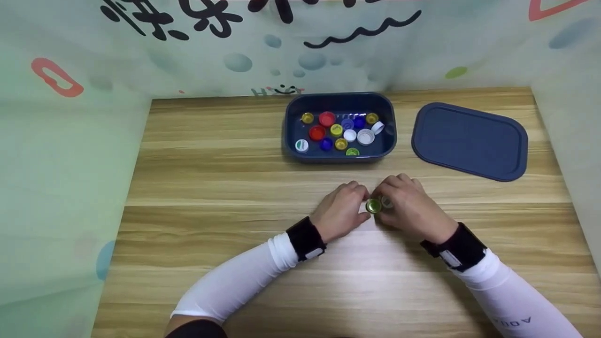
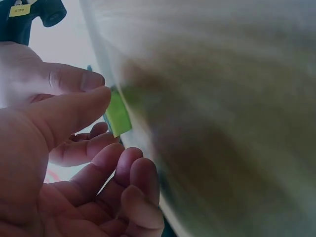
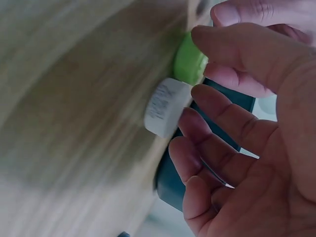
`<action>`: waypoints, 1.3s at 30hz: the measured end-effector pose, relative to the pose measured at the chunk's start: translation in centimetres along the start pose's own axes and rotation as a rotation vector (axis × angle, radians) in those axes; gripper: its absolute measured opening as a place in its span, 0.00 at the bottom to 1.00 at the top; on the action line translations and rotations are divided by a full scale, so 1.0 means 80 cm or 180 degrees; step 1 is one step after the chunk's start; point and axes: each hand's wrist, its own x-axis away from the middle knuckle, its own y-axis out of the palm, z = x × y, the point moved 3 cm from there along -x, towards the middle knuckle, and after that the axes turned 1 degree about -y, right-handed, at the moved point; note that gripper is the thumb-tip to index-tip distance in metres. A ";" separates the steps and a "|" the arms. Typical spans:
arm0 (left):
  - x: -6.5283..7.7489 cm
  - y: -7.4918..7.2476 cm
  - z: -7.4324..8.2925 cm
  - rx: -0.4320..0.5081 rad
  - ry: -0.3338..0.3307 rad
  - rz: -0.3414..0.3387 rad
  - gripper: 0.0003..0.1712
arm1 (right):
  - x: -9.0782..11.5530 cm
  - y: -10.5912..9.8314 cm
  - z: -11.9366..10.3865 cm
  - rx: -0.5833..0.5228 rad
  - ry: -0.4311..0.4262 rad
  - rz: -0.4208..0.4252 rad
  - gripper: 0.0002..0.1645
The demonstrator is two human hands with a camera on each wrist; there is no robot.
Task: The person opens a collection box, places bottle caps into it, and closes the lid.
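A green bottle cap stands at the tabletop between both hands. My right hand pinches it, with the thumb on one side and the index finger on the other. Beside it, under the right palm, is a white bottle cap with print on its side. My left hand is on the other side of the green cap. In the left wrist view its thumb lies close to the green cap; whether it touches is unclear. The left fingers are loosely bent around no visible object.
Behind the hands stands a dark blue box holding several red, yellow, blue, white and green caps. Its flat blue lid lies to the right on the wooden table. A printed curtain hangs at the back and sides.
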 end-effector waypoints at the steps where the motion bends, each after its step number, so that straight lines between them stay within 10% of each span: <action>1: 0.000 0.001 0.000 0.0007 -0.0003 0.0009 0.18 | 0.000 0.001 0.000 0.0000 0.0000 0.0006 0.19; 12: 0.003 -0.012 0.002 0.0210 -0.0002 0.0113 0.13 | -0.004 -0.006 -0.009 -0.0082 0.0056 0.0002 0.20; 23: 0.001 -0.061 0.002 0.1095 -0.0126 0.0474 0.15 | -0.030 -0.041 -0.018 -0.0662 0.0262 0.0181 0.20; 39: -0.057 -0.102 -0.016 0.2204 -0.0524 0.0839 0.17 | -0.081 -0.072 0.001 -0.0818 0.0796 0.0651 0.20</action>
